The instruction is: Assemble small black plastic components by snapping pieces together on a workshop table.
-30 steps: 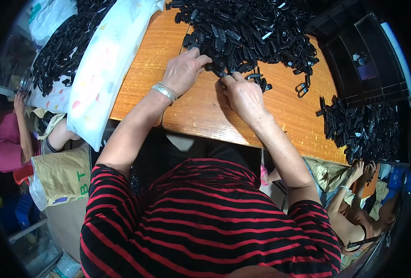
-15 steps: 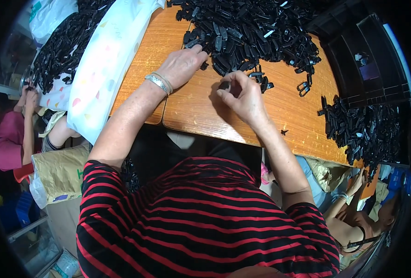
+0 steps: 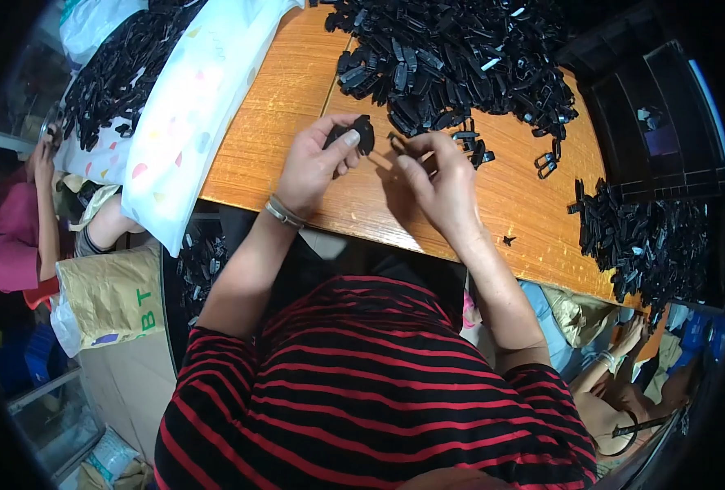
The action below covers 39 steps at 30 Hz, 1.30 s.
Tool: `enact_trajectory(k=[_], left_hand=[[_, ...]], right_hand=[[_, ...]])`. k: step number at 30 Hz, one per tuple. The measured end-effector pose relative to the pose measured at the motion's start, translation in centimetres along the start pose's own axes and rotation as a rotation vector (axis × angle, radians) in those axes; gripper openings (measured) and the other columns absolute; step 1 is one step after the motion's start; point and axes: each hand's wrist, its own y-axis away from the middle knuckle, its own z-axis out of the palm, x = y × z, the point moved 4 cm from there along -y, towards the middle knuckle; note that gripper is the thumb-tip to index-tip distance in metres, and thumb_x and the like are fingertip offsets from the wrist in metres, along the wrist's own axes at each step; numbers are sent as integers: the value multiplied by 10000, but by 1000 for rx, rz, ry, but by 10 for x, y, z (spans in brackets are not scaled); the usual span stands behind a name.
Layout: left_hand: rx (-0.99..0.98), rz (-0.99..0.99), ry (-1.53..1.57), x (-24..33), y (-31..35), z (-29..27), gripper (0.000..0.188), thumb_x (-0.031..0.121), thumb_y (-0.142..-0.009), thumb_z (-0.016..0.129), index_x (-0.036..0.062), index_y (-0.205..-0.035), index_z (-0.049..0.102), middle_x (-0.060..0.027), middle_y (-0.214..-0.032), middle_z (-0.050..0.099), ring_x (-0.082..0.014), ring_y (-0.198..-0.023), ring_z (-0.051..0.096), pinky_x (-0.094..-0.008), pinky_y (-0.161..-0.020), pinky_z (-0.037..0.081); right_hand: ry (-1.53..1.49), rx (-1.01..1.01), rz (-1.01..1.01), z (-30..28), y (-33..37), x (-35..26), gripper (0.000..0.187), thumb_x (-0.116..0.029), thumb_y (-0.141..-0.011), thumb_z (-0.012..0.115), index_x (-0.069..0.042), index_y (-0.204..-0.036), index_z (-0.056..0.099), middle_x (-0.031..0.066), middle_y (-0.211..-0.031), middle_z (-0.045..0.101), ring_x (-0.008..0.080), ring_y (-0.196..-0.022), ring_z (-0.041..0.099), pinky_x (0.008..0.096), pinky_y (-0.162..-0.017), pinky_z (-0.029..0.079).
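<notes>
My left hand (image 3: 307, 167) is raised over the table, its thumb and fingers closed on a flat black plastic piece (image 3: 365, 134) with a notched outline. Close by on the right, my right hand (image 3: 447, 186) pinches a small dark part (image 3: 396, 144), mostly covered by the fingertips; its exact kind cannot be made out. The two held pieces are apart. Beyond both hands spreads a large heap of black plastic pieces (image 3: 436, 69), some shaped like buckles. A few loose buckle-like pieces (image 3: 547, 166) lie at the heap's right edge.
The wooden table (image 3: 354, 208) has a seam left of my hands. At right are another black pile (image 3: 636, 237) and a dark crate (image 3: 673, 122). A patterned plastic sheet (image 3: 187, 122) covers the left side. Other people sit at left (image 3: 11, 237) and lower right (image 3: 616, 400).
My left hand has come back from the heap's edge toward my right hand, now with a flat black piece in it. My right hand stays near its place, still pinching a small part.
</notes>
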Motion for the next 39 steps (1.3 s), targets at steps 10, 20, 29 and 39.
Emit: enact_trajectory(k=[10,20,29,39], left_hand=[[-22,56,18,8,16,15,231,74,-946,582,-3,-1164,578,0,-851,623,-46,-671,534,-183,-622,443],[95,225,-219,6,30,31,255,62,-943,585,14,-1192,611,5,-916,651,-13,-655,481,-172,-562,402],[-6,150,-115,13,40,33,189,157,-1004,500,15,-1078,600,5,-874,626,2,-610,436,-152,-537,376],[-43,-17,-512,33,79,-8,192,140,-978,524,-7,-912,629,-39,-789,626,-117,-703,588,-262,-632,472]], right_hand=[[-196,7,18,11,0,-17,184,-44,-845,709,-2,-990,603,43,-805,647,76,-659,612,229,-573,476],[17,95,-154,19,12,-25,229,-61,-747,777,-14,-885,600,98,-792,581,203,-628,604,294,-554,479],[-108,-21,-116,32,27,-25,516,-205,-814,754,-44,-1238,507,184,-966,635,347,-837,655,381,-696,529],[-327,-482,-53,54,42,-43,340,-154,-820,733,-68,-1125,610,124,-834,628,308,-719,631,370,-624,505]])
